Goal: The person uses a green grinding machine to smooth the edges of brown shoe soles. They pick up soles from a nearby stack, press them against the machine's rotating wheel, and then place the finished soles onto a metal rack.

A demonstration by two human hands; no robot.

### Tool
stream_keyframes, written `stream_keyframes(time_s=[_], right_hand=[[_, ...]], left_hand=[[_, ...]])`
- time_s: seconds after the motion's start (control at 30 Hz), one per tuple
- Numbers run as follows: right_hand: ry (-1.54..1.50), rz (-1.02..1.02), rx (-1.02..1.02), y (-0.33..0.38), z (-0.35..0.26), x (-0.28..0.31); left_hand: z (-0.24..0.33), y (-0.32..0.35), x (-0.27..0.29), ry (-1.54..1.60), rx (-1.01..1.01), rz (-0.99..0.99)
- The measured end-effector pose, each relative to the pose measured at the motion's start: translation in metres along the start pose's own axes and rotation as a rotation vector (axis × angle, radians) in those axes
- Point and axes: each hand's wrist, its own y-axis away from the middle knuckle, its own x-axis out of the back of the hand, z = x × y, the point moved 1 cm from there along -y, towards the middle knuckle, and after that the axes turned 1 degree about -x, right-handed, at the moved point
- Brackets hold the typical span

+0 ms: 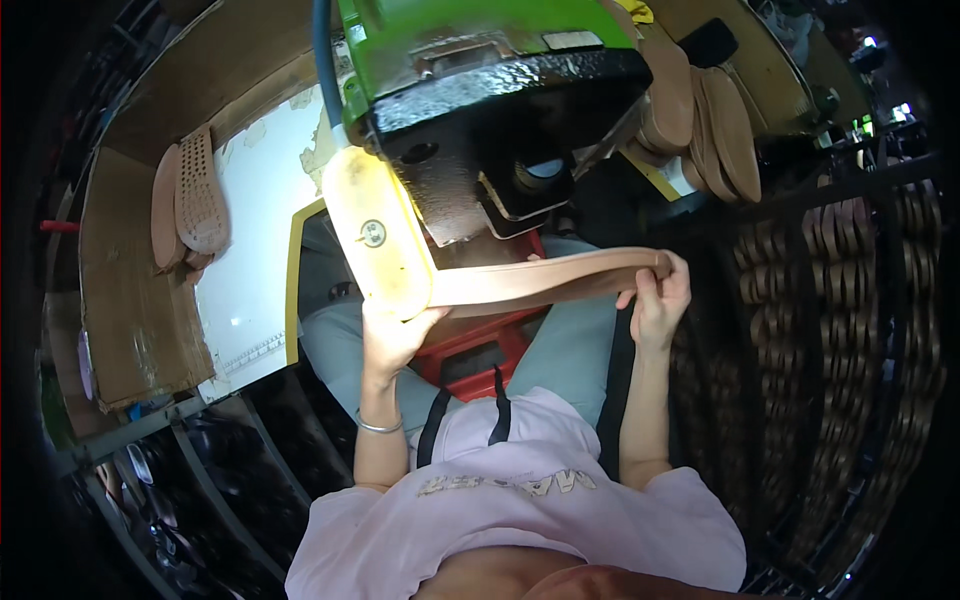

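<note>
A long tan shoe sole [540, 281] is stretched sideways between my hands, seen nearly edge-on. My left hand [393, 338] is closed around its left end, just below a brightly lit yellow machine part [370, 232] with a round badge; some of the fingers are hidden. At the sole's other end, my right hand [660, 300] pinches the tip between thumb and fingers. Above the sole looms a machine [500, 80] with a green top and black underside. The sole's left end overlaps the yellow part in view; whether they touch I cannot tell.
On the left, a white table [250, 300] with a yellow edge carries a cardboard box wall [140, 290] and several tan soles [200, 195]. More soles [725, 130] stand at upper right. Racks of brown pieces [840, 280] line the right. A red stool [480, 370] shows between my legs.
</note>
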Motion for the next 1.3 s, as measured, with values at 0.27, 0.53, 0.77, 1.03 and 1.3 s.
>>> stream_keyframes(time_s=[0.27,0.53,0.77,1.03,1.3], right_hand=[[-0.024,-0.089,0.015,-0.046,-0.005,-0.032],[-0.045,-0.167,-0.141,-0.069,-0.011,-0.051],[-0.082,-0.287,-0.26,-0.035,0.003,-0.091],[-0.117,-0.504,-0.105,0.004,0.018,-0.124],[-0.112,-0.345,0.021,-0.018,0.036,-0.088]], left_hand=[[0.011,-0.009,0.01,-0.244,-0.193,0.112],[0.046,-0.018,0.009,-0.06,-0.161,0.202],[0.024,0.012,0.07,0.055,0.026,0.252],[0.003,0.054,0.113,-0.194,-0.339,0.338],[0.021,0.033,0.067,-0.313,-0.418,0.27]])
